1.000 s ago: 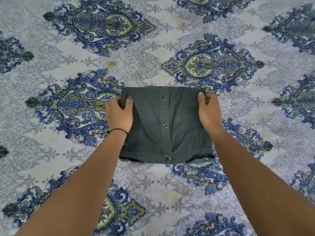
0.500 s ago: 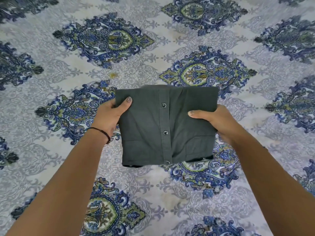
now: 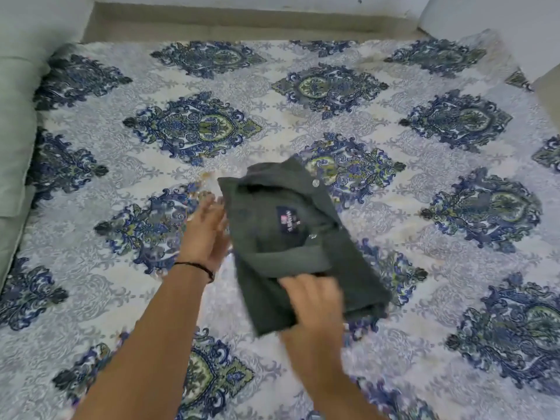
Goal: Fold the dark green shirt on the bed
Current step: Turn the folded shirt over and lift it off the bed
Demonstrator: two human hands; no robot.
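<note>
The dark green shirt (image 3: pixel 303 247) is lying folded into a compact bundle near the middle of the bed (image 3: pixel 454 147), turned at an angle, with its collar side facing up and a dark label (image 3: pixel 288 221) showing inside the neck; two small pale buttons are catching the light along its right edge. The left hand (image 3: pixel 206 234) is sitting just beside the bundle's left edge with its fingers spread and extended, the fingertips touching or nearly touching the fabric; motion blur is making it impossible to tell which. It is gripping nothing. A thin dark band (image 3: pixel 197 266) is circling that wrist. The right hand (image 3: pixel 315 313) is resting on the near end of the bundle, fingers laid over the cloth and loosely curled, but the blur is hiding whether it is pinching the fabric or only pressing on it. The bed's sheet is carrying a blue and green medallion print, and a pale pillow (image 3: pixel 15 131) is leaning at the left edge.
</note>
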